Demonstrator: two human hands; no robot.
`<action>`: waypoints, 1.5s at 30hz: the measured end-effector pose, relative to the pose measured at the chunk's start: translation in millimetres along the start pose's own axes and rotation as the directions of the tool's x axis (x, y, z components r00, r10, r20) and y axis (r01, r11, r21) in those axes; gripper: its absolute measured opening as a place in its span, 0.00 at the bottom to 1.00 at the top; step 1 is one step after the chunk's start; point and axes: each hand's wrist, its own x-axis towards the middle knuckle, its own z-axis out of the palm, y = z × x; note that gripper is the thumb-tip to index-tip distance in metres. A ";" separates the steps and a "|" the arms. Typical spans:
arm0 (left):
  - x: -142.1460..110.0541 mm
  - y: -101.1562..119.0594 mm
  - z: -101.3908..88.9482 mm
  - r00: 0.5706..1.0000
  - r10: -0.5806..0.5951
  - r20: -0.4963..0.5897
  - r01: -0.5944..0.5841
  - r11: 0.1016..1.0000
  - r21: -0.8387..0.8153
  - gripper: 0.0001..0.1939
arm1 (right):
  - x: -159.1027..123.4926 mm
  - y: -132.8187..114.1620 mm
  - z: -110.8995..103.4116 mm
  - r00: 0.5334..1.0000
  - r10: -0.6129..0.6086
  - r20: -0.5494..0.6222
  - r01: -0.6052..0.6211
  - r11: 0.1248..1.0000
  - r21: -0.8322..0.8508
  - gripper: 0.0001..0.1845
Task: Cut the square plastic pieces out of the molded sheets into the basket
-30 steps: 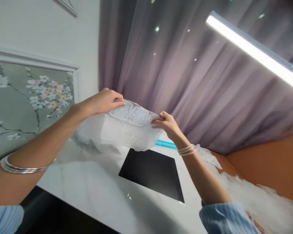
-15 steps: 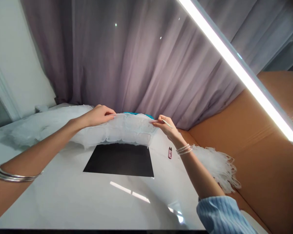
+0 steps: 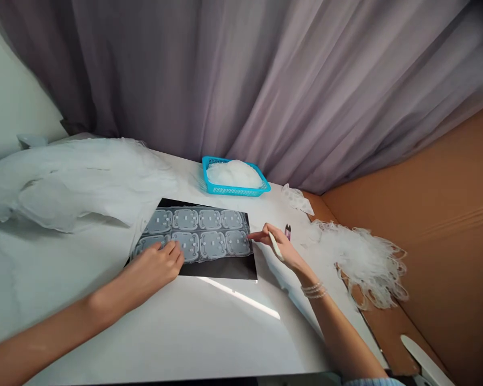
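A thin translucent sheet [image 3: 212, 244], moulded with rows of rounded rectangular shapes, lies over a black mat [image 3: 221, 269]. My left hand [image 3: 156, 262] rests at the sheet's lower left with its fingers curled in on it; the fingertips are partly hidden. At the right edge is my right hand [image 3: 279, 249], with a slim white pen-like tool [image 3: 275, 246] held in its grip and the index finger reaching to the sheet. Just behind that hand lie small pink-handled snips with dark tips [image 3: 287, 231].
A blue basket [image 3: 237, 191] filled with white translucent pieces stands at the back. To the left is a large pile of translucent sheets [image 3: 76, 182]. Stringy white offcuts [image 3: 370, 262] heap by the brown panel [image 3: 426, 236] on the right. A purple curtain [image 3: 225, 80] hangs behind the white table [image 3: 165, 332].
The sheet, held up between both hands before, now lies down on the black mat. Both hands have come lower and nearer. The view has shifted, and the blue basket shows fully.
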 end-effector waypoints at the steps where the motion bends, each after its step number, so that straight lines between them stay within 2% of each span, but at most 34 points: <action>1: 0.6 1.0 1.5 1.000 0.002 -0.003 -0.002 1.000 0.002 0.16 | -1.8 0.0 -1.2 1.000 0.023 0.007 -0.024 0.997 0.078 0.15; 2: 1.7 1.9 2.9 1.000 0.004 -0.005 -0.004 1.000 -0.001 0.15 | -2.8 -0.2 -2.2 0.999 0.040 0.028 -0.044 0.988 0.147 0.16; 4: 3.3 5.8 6.0 1.000 0.016 -0.018 -0.016 1.000 -0.001 0.16 | -3.3 -0.7 -2.6 0.998 0.056 -0.008 -0.054 0.983 0.174 0.19; 8: -2.0 22.7 10.2 0.999 0.014 -0.043 -0.012 0.999 0.031 0.17 | -2.0 -2.6 5.8 0.989 0.034 -0.143 -0.036 0.999 -0.011 0.27; 11: -1.0 32.9 3.7 0.998 -0.037 0.060 0.041 0.997 -0.062 0.14 | -1.0 -5.8 20.7 0.979 0.008 -0.202 -0.020 0.998 -0.061 0.24; 13: 13.6 35.0 -5.4 0.992 -0.070 0.103 0.086 0.983 -0.163 0.12 | -0.6 -8.5 33.5 0.973 0.004 -0.232 -0.006 1.000 -0.008 0.20; 15: 40.3 33.8 -13.9 0.996 -0.058 0.061 0.072 0.965 -0.250 0.10 | -0.9 -10.9 46.4 0.968 0.016 -0.251 -0.005 0.999 0.046 0.19; 17: 70.2 30.4 -16.5 0.999 0.048 -0.024 -0.053 0.952 -0.300 0.10 | -2.1 -12.1 57.4 0.962 0.031 -0.270 -0.013 0.998 0.066 0.18; 20: 96.4 24.7 -4.1 0.985 0.133 -0.108 -0.157 0.954 -0.255 0.17 | -4.3 -10.3 68.7 0.957 0.039 -0.287 -0.033 0.999 0.027 0.16; 24: 87.7 24.0 23.9 0.971 0.203 -0.126 -0.231 0.932 -0.280 0.22 | -4.9 -3.8 77.0 0.966 0.007 -0.257 -0.046 0.988 -0.148 0.16; 27: 77.1 27.2 33.5 0.969 0.222 -0.112 -0.247 0.918 -0.312 0.24 | -3.6 -1.5 80.9 0.975 -0.038 -0.218 -0.029 0.955 -0.294 0.14; 31: 75.8 29.8 32.5 0.965 0.241 -0.105 -0.262 0.912 -0.315 0.27 | -3.0 -3.1 83.0 0.978 -0.089 -0.190 0.007 0.920 -0.393 0.12; 37: 76.6 29.2 29.9 0.967 0.232 -0.103 -0.253 0.901 -0.352 0.28 | -2.1 -4.6 84.3 0.976 -0.126 -0.175 0.038 0.898 -0.439 0.11; 45: 76.9 26.4 28.8 0.970 0.219 -0.101 -0.241 0.894 -0.378 0.25 | -13.0 -1.3 88.4 0.970 -0.221 -0.103 0.126 0.815 -0.566 0.09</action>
